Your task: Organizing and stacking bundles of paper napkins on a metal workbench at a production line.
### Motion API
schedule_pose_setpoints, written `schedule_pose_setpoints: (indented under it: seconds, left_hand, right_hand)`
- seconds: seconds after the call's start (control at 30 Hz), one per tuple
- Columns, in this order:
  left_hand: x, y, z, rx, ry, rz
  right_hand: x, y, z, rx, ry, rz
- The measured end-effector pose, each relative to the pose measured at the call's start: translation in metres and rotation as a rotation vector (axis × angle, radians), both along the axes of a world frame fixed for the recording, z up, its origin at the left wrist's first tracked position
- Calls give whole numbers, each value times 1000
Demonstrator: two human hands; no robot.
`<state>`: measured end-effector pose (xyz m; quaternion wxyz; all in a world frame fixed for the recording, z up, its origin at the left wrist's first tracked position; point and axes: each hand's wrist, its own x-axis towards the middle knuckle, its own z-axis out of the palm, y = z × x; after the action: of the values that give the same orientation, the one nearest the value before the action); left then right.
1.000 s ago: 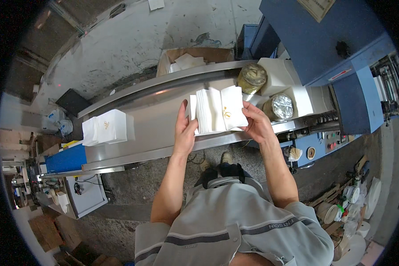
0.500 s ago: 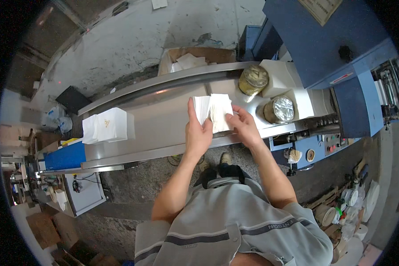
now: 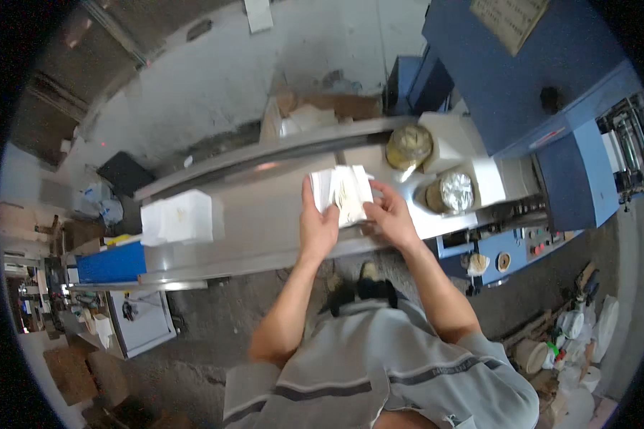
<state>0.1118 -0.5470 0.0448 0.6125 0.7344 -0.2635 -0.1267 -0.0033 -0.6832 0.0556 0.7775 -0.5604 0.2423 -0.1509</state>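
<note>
One stack of folded white paper (image 3: 345,194) is grasped by its sides between the left hand (image 3: 318,230) and the right hand (image 3: 393,220), both thumbs being laid on the near face; it is positioned over the metal table (image 3: 257,207), toward the near edge; whether its underside is supported by the surface cannot be told, the view being blurred; a second white stack (image 3: 179,220) is seen on the table at the left, well apart from the hands; at the right, a yellowish jar (image 3: 409,150) and a silvery-topped jar (image 3: 452,193) are set near the right hand; a blue machine (image 3: 522,89) is noted farther right.
</note>
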Motion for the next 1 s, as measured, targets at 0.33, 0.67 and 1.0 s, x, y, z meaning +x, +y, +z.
schedule_pose_setpoints:
  seconds: [0.33, 0.67, 1.0]
  left_hand:
    - [164, -112, 112, 552, -479, 108]
    - [110, -34, 85, 189, -241, 96]
    - [7, 5, 25, 345, -88, 108]
  right_hand:
    - [136, -129, 60, -1048, 80, -411]
    - [77, -63, 102, -879, 9, -277]
    - [50, 37, 24, -894, 61, -50]
